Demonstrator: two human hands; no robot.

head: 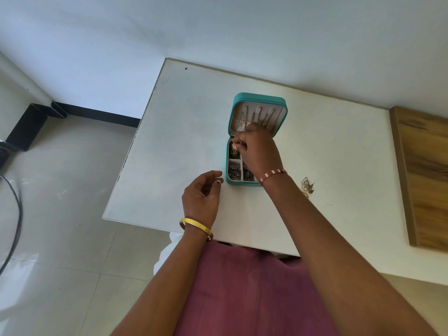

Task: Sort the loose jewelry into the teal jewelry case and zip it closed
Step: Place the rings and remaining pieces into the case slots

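The teal jewelry case [257,98] lies open in the middle of the white table [184,132], its lid flat toward the far side with chains hanging inside. My right hand [260,151] is over the base tray, fingertips pinched on a small gold piece of jewelry [234,147] at the upper left compartment. Dark beaded pieces [234,172] fill the near compartments. My left hand [202,194] hovers just left of the case's near corner, fingers loosely curled and holding nothing. A few loose gold earrings [307,186] lie on the table right of my right wrist.
A wooden board [426,180] rests along the table's right side. The table's left and near edges drop to a tiled floor, with a black cable [14,226] at far left. A wall stands right behind the table.
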